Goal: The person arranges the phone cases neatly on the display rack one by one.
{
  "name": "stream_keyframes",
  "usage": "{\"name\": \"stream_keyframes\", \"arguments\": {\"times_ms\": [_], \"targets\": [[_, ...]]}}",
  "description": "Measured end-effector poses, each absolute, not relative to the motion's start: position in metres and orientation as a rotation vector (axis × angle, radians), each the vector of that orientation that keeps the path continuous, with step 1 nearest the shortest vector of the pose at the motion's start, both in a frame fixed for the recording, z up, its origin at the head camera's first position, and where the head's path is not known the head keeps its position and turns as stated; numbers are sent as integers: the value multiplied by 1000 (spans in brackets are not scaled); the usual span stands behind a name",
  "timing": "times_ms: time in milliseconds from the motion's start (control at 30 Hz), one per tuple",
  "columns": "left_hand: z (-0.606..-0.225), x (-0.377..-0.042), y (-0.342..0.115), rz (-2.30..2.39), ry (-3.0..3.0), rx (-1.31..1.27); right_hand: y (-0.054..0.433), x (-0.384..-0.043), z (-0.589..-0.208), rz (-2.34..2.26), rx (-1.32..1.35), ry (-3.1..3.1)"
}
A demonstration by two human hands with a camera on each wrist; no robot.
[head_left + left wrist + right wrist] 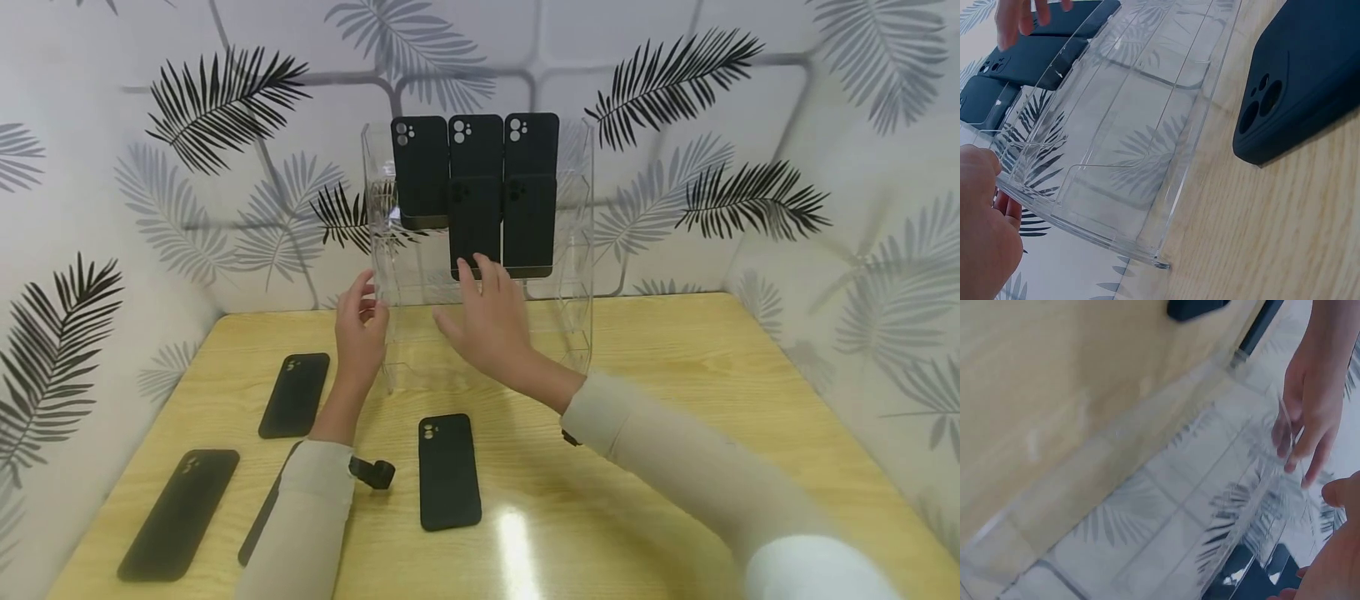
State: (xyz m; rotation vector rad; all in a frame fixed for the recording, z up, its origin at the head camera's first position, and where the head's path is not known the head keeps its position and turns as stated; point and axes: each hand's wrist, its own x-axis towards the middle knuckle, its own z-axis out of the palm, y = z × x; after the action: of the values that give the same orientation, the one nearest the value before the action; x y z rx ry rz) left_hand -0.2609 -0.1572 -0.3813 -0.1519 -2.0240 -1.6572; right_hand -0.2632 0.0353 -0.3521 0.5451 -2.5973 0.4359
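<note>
A clear plastic display rack (587, 275) stands upright near the back of the table. Its left side edge is pinched between the thumb and fingers of my left hand (362, 333). Three black phone cases (531, 142) lean side by side in its top tier. Below them, two more fill the middle and right places of the second tier. My right hand (491, 321) is spread in front of the lower middle phone case (476, 221), fingertips at its bottom end. Whether they touch it I cannot tell. In the right wrist view, only part of the right hand (1335, 556) shows.
On the wooden table (675, 400), one phone case (448, 471) lies in front of the rack. Others lie at left, including a phone case (295, 394) and a nearer one (180, 515); another is partly under my left forearm. A leaf-patterned wall (480, 42) stands behind.
</note>
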Motion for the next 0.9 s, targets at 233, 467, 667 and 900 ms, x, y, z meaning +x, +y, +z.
{"name": "stream_keyframes", "arguments": {"times_ms": [233, 467, 667, 900], "targets": [[-380, -260, -157, -1644, -2025, -153, 38, -229, -375, 589, 628, -2725], [-381, -260, -158, -1649, -2032, -144, 34, -195, -397, 667, 719, -2901], [-381, -258, -158, -1669, -2028, -144, 32, -175, -414, 760, 723, -3106], [-380, -257, -158, -1672, -2025, -145, 27, -163, -431, 540, 769, -3261]]}}
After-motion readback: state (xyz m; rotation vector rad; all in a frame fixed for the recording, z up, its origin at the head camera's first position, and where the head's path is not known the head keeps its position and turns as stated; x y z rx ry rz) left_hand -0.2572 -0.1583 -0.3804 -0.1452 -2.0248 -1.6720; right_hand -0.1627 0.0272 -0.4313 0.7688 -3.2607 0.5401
